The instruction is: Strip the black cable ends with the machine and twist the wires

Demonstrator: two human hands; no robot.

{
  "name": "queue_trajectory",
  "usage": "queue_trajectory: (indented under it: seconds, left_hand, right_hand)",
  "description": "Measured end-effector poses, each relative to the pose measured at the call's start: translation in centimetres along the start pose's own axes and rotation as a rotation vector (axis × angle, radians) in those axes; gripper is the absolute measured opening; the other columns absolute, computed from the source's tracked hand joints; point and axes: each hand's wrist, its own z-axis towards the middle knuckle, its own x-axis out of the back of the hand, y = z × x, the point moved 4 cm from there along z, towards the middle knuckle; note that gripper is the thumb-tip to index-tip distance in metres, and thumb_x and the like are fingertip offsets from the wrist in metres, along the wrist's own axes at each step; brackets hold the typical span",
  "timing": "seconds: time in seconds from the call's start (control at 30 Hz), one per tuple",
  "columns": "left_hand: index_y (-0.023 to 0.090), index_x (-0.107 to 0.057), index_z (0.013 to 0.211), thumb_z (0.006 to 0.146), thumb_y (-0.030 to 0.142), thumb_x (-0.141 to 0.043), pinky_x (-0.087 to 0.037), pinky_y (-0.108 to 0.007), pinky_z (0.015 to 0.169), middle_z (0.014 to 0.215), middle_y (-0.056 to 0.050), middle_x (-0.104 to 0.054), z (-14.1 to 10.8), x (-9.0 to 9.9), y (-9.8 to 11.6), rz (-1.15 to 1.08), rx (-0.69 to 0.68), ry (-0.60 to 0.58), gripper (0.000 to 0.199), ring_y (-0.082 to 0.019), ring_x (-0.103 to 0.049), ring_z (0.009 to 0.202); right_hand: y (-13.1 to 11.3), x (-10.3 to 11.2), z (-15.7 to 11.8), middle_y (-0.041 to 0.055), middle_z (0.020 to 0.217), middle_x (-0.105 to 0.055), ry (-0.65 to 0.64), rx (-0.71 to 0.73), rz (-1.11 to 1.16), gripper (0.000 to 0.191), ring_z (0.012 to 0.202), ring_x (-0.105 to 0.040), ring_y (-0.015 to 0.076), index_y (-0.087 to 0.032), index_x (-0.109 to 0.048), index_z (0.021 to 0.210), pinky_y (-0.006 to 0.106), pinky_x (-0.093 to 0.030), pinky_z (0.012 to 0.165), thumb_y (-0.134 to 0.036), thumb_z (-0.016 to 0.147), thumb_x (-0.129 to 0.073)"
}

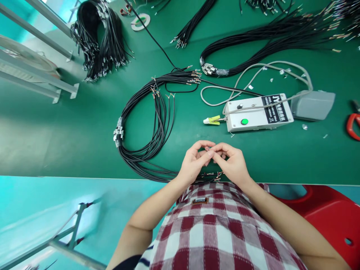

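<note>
My left hand (194, 161) and my right hand (230, 162) meet fingertip to fingertip near the table's front edge. Both are pinched on the thin wire ends (208, 149) of a cable, mostly hidden by the fingers. A curved bundle of black cables (131, 107) lies to the left, bound by clear wrap and metal connectors (118, 132). Its lower end runs under my hands, where stripped ends (218, 176) show. Beyond my right hand sits a white box (258, 113) with a green button and a yellow and white tip (212, 120).
More black cable bundles lie at the back left (112, 41) and back right (222, 45). A grey plug-like block (313, 105) adjoins the box. Red-handled scissors (353, 125) are at the far right, a tape roll (140, 22) at the back, and a red stool (323, 213) below the table.
</note>
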Motion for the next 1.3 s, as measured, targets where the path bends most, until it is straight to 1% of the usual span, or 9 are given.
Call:
queue_trajectory:
  seconds: [0.17, 0.33, 0.57, 0.7, 0.8, 0.93, 1.1, 1.2, 1.3]
  left_hand:
    - [0.016, -0.066, 0.085, 0.080, 0.028, -0.077, -0.038, -0.019, 0.050, 0.086, 0.001, -0.058, 0.3, 0.2, -0.1, 0.014, -0.114, 0.050, 0.017, -0.002, -0.049, 0.052]
    - [0.018, -0.057, 0.091, 0.089, 0.035, -0.068, -0.042, -0.020, 0.046, 0.070, 0.004, -0.054, 0.0, 0.3, -0.4, 0.096, -0.109, 0.085, 0.020, -0.006, -0.052, 0.047]
    - [0.019, -0.059, 0.094, 0.095, 0.029, -0.057, -0.047, -0.021, 0.056, 0.096, -0.004, -0.059, -0.6, 0.8, 0.0, 0.602, -0.476, 0.108, 0.010, -0.007, -0.054, 0.062]
    - [0.018, -0.057, 0.088, 0.093, 0.032, -0.061, -0.041, -0.020, 0.052, 0.077, 0.000, -0.056, 0.4, 0.8, -0.1, 0.412, -0.332, 0.094, 0.016, -0.007, -0.049, 0.056]
    - [0.017, -0.056, 0.084, 0.090, 0.036, -0.065, -0.037, -0.020, 0.050, 0.066, 0.003, -0.051, 1.0, 0.9, 0.3, 0.310, -0.235, 0.116, 0.022, -0.007, -0.045, 0.052]
    - [0.017, -0.057, 0.083, 0.088, 0.034, -0.067, -0.039, -0.021, 0.052, 0.071, 0.002, -0.055, 1.2, 0.9, 0.8, 0.328, -0.225, 0.110, 0.020, -0.007, -0.048, 0.055]
    - [0.017, -0.059, 0.083, 0.091, 0.025, -0.061, -0.046, -0.023, 0.064, 0.083, -0.003, -0.057, 1.2, 1.0, 1.1, 0.527, -0.334, 0.078, 0.011, -0.012, -0.056, 0.071]
    - [0.018, -0.057, 0.082, 0.091, 0.024, -0.060, -0.044, -0.023, 0.062, 0.081, -0.002, -0.057, 1.7, 1.5, 1.3, 0.557, -0.327, 0.074, 0.011, -0.011, -0.055, 0.068]
    - [0.019, -0.054, 0.083, 0.092, 0.028, -0.059, -0.032, -0.020, 0.049, 0.063, 0.003, -0.049, 3.0, 2.5, 1.7, 0.489, -0.250, 0.099, 0.014, -0.008, -0.043, 0.051]
  right_hand:
    - [0.5, 0.3, 0.0, -0.0008, 0.062, -0.067, 0.015, -0.059, 0.014, 0.017, 0.053, -0.058, 0.0126, -0.020, -0.068, 0.078, 0.025, -0.040, 0.049, -0.036, 0.084, -0.070]
    - [0.2, 0.5, 0.0, -0.0001, 0.074, -0.071, 0.005, 0.019, -0.167, 0.012, 0.066, -0.064, 0.0139, -0.021, -0.069, 0.083, 0.028, -0.047, 0.065, -0.029, 0.090, -0.064]
    - [-0.8, 1.1, 0.2, 0.0004, 0.082, -0.070, 0.023, 0.162, -0.389, 0.011, 0.073, -0.064, 0.0147, -0.023, -0.067, 0.084, 0.029, -0.048, 0.071, -0.027, 0.093, -0.061]
    - [-0.7, 2.5, 0.3, 0.0009, 0.083, -0.072, 0.033, 0.229, -0.507, 0.015, 0.073, -0.065, 0.0158, -0.023, -0.067, 0.086, 0.031, -0.047, 0.072, -0.031, 0.095, -0.058]
    - [-1.6, 3.5, 0.4, 0.0025, 0.091, -0.075, 0.109, 0.351, -0.727, 0.013, 0.076, -0.067, 0.0173, -0.023, -0.068, 0.095, 0.034, -0.044, 0.074, -0.031, 0.096, -0.058]
    - [-3.6, 2.2, 0.8, 0.0083, 0.110, -0.075, 0.029, 0.538, -1.106, 0.022, 0.096, -0.065, 0.0245, -0.019, -0.068, 0.110, 0.039, -0.038, 0.079, -0.033, 0.094, -0.062]
    - [-4.1, 0.7, 1.8, 0.0021, 0.094, -0.077, -0.142, 0.636, -1.222, 0.021, 0.082, -0.061, 0.0186, -0.022, -0.071, 0.092, 0.037, -0.033, 0.079, -0.019, 0.099, -0.052]
    - [-3.9, 1.6, 2.4, -0.0003, 0.095, -0.077, -0.133, 0.686, -1.238, 0.022, 0.081, -0.060, 0.0169, -0.023, -0.071, 0.091, 0.037, -0.032, 0.078, -0.020, 0.100, -0.051]
    - [-4.2, 2.7, 3.8, 0.0012, 0.101, -0.077, -0.043, 0.713, -1.289, 0.018, 0.090, -0.060, 0.0192, -0.022, -0.069, 0.094, 0.038, -0.031, 0.077, -0.021, 0.100, -0.052]
